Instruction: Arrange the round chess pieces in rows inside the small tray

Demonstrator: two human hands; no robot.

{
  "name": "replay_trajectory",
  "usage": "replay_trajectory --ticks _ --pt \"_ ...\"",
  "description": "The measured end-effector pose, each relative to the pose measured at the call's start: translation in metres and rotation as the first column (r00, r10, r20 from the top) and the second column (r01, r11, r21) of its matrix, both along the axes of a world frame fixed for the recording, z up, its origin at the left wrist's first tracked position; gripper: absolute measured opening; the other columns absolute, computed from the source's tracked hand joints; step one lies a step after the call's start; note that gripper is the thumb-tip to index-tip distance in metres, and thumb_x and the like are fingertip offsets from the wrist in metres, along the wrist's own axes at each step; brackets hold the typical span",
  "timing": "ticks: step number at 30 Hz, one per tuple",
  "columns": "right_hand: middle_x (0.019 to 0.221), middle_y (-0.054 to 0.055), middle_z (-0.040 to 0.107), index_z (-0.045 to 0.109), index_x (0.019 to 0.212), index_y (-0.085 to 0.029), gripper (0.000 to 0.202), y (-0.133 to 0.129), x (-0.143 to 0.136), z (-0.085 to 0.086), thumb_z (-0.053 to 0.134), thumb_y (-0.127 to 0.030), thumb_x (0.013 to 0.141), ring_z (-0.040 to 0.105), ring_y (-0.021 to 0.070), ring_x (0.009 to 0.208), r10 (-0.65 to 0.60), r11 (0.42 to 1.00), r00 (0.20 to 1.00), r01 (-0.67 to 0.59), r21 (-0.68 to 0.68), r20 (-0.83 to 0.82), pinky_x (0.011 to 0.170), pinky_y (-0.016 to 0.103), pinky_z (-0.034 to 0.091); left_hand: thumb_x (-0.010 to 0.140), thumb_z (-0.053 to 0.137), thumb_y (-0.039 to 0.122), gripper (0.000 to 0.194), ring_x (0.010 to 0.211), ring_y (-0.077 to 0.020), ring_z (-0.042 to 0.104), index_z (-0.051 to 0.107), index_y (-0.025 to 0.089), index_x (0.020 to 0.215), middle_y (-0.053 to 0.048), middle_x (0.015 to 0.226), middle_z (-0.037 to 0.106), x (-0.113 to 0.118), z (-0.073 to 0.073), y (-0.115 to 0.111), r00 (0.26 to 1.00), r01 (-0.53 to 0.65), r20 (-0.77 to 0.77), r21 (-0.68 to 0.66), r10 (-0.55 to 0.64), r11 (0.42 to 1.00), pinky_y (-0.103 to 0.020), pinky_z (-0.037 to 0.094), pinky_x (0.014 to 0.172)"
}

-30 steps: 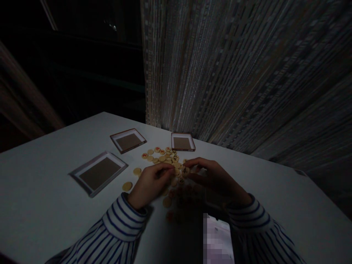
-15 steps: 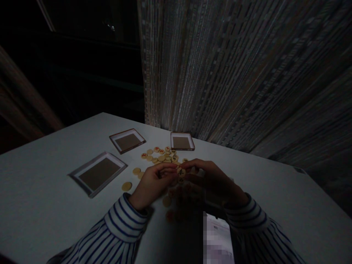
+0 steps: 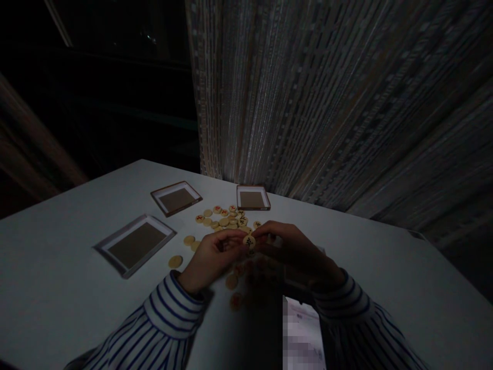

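Between the fingertips of both hands is a round pale game piece (image 3: 249,242) with a dark character facing me. My left hand (image 3: 215,257) pinches it from the left with thumb and fingers. From the right, my right hand (image 3: 295,252), mostly in shadow, has its fingers closed on the same piece. Behind my hands lies a loose heap of round pieces (image 3: 224,222), some with red or black characters, others blank side up. More pieces, such as a blank one (image 3: 231,281), lie in the shadow below my hands.
Three shallow rectangular trays stand on the white table (image 3: 77,205): a large one (image 3: 136,244) at left, one (image 3: 177,199) behind it, and another (image 3: 253,199) at the back. A lit phone (image 3: 304,334) is near me. Curtains (image 3: 327,103) hang behind.
The view has shifted slightly, so the table things appear a little further left. Both hands keep hold of the piece, with hardly any change of pose.
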State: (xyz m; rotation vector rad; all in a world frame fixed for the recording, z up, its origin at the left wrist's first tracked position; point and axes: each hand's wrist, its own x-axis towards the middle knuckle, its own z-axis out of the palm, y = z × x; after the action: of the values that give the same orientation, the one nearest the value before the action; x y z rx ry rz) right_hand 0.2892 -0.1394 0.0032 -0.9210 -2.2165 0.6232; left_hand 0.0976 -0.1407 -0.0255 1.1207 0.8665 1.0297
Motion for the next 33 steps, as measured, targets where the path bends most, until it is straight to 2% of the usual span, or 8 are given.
replay_trajectory --ticks 5,14,20,25,33 --pt "0.088 0.002 0.068 0.064 0.096 -0.018 0.017 -0.0028 -0.0009 -0.0003 0.062 -0.022 0.080 0.061 0.0116 0.075 0.005 1.000 0.999 -0.006 0.003 0.035 0.066 0.023 0.047 0.054 0.080 0.025 0.034 0.069 -0.0128 0.064 0.066 0.014 0.083 -0.002 0.076 0.071 0.0014 -0.0040 0.0005 1.000 0.028 -0.006 0.002 -0.028 1.000 -0.022 0.050 0.065" --pt "0.090 0.003 0.069 0.065 0.098 -0.020 0.017 -0.0001 0.0020 -0.0065 0.055 -0.022 0.085 0.062 0.0115 0.078 0.072 0.997 0.994 -0.072 -0.008 0.088 0.069 0.022 0.046 0.056 0.078 0.031 0.029 0.058 -0.0098 0.059 0.063 0.014 0.074 0.000 0.066 0.066 0.0040 -0.0050 -0.0003 0.995 0.004 -0.098 0.016 -0.002 1.000 -0.020 0.046 0.056" --pt "0.092 0.003 0.070 0.065 0.098 -0.020 0.018 0.0003 0.0030 -0.0091 0.051 -0.021 0.087 0.063 0.0124 0.081 0.072 0.995 0.989 -0.080 0.062 0.129 0.073 0.025 0.047 0.058 0.077 0.036 0.031 0.059 -0.0104 0.059 0.063 0.014 0.075 -0.001 0.068 0.067 0.0028 -0.0082 0.0013 0.996 0.015 -0.085 0.020 -0.013 1.000 -0.020 0.045 0.056" --pt "0.091 0.004 0.070 0.064 0.098 -0.019 0.017 -0.0010 0.0024 -0.0066 0.050 -0.020 0.087 0.063 0.0129 0.080 0.032 0.994 0.986 -0.049 0.101 0.164 0.072 0.026 0.048 0.056 0.078 0.037 0.031 0.058 -0.0109 0.059 0.066 0.014 0.073 -0.002 0.067 0.068 0.0016 -0.0077 0.0016 0.993 -0.055 -0.104 0.023 0.057 0.998 -0.020 0.044 0.054" --pt "0.086 0.003 0.068 0.063 0.097 -0.018 0.015 -0.0019 0.0035 -0.0077 0.054 -0.018 0.084 0.061 0.0123 0.076 0.020 0.988 0.984 -0.047 0.146 0.176 0.069 0.025 0.046 0.057 0.078 0.039 0.030 0.052 -0.0095 0.056 0.069 0.014 0.070 -0.001 0.062 0.068 0.0012 -0.0064 0.0006 0.993 -0.073 -0.094 -0.016 0.072 0.997 -0.019 0.044 0.049"
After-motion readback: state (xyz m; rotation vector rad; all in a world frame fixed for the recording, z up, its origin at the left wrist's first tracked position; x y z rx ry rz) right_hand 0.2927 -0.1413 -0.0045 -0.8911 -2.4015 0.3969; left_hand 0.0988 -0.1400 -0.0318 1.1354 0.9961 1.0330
